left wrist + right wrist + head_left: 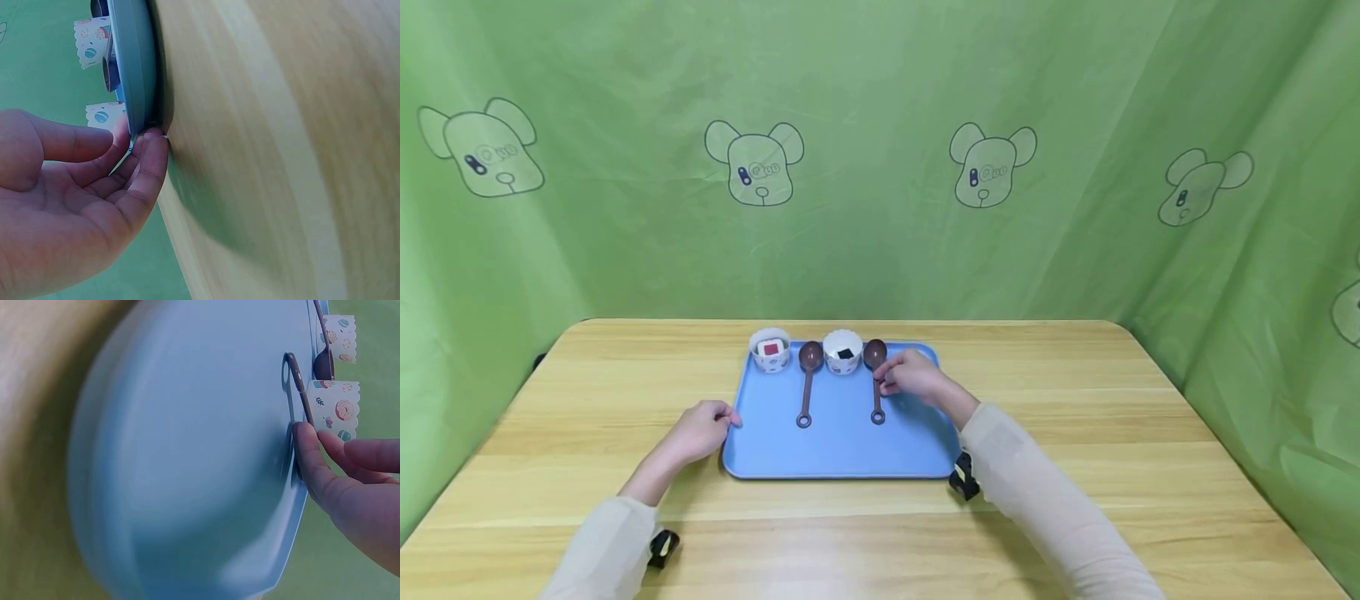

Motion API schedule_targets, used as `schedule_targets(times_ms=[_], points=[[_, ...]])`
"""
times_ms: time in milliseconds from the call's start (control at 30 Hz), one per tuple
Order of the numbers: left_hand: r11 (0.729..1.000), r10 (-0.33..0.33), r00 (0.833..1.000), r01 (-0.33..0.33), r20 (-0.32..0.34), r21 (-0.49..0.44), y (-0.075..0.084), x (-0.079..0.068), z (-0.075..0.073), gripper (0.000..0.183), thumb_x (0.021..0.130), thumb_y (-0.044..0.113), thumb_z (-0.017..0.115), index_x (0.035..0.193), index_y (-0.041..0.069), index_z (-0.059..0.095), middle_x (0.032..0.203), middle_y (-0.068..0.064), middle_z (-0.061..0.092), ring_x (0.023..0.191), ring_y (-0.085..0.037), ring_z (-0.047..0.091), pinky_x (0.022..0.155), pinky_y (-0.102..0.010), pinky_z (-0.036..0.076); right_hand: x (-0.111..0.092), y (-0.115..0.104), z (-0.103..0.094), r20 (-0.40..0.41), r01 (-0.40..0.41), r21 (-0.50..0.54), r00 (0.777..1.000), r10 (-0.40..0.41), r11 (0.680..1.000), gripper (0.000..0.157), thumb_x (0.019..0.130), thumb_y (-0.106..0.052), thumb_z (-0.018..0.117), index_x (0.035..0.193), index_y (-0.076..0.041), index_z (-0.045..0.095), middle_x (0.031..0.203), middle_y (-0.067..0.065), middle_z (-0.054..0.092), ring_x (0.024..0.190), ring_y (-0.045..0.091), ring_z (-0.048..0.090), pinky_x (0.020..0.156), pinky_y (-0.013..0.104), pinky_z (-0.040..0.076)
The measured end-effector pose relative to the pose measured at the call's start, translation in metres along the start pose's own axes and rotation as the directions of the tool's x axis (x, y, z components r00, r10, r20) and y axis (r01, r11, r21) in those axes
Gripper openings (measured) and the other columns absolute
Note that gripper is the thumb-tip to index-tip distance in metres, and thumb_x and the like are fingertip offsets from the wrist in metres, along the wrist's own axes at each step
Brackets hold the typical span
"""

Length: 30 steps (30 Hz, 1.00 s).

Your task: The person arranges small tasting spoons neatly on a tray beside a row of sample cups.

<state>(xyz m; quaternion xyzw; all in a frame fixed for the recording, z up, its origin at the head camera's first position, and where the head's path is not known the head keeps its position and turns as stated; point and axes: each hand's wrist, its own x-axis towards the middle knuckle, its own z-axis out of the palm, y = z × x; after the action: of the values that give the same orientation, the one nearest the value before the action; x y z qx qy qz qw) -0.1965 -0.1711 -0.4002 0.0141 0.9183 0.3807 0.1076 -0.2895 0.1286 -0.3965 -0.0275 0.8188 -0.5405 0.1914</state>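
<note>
A blue tray (842, 454) lies on the table. My left hand (702, 429) holds its left rim, with fingertips (153, 150) tucked at the edge in the left wrist view. My right hand (917, 379) pinches the handle of the right brown spoon (877, 402), just below its bowl; part of the handle is hidden by the fingers in the right wrist view. Another brown spoon (807, 387) lies between two scalloped paper cups. The left cup (771, 364) holds a white piece with a red top (771, 348). Inside the right cup (842, 366) is a small black piece (846, 354).
The light wooden table (1150, 467) extends on both sides of the tray. A green curtain (880, 258) printed with bear outlines hangs behind and to the right. Black wrist-worn pieces (964, 477) show beside both sleeves.
</note>
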Motion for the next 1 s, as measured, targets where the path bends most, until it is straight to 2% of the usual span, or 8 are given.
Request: schedule_targets(times_ms=[533, 1000], points=[[1.0, 0.008, 1.0, -0.008, 0.003, 0.002, 0.002, -0.001, -0.002, 0.023, 0.089, -0.001, 0.037, 0.093, -0.007, 0.059, 0.095, -0.021, 0.057, 0.074, -0.023, 0.05, 0.062, -0.031, 0.04, 0.001, 0.001, -0.002, 0.013, 0.005, 0.014, 1.0, -0.006, 1.0, 0.034, 0.076, 0.021, 0.039, 0.107, 0.019, 0.054, 0.096, 0.024, 0.056, 0.073, 0.02, 0.058, 0.076, 0.032, 0.05], [1.0, 0.005, 1.0, -0.005, 0.005, 0.002, 0.001, -0.001, -0.001, 0.023, 0.09, -0.001, 0.037, 0.093, -0.007, 0.059, 0.093, -0.02, 0.057, 0.073, -0.023, 0.049, 0.06, -0.031, 0.04, -0.007, 0.004, -0.019, 0.032, 0.027, 0.005, 0.999, -0.028, 1.0, 0.033, 0.08, 0.016, 0.039, 0.11, 0.018, 0.053, 0.111, 0.029, 0.052, 0.091, 0.034, 0.059, 0.079, 0.034, 0.049]])
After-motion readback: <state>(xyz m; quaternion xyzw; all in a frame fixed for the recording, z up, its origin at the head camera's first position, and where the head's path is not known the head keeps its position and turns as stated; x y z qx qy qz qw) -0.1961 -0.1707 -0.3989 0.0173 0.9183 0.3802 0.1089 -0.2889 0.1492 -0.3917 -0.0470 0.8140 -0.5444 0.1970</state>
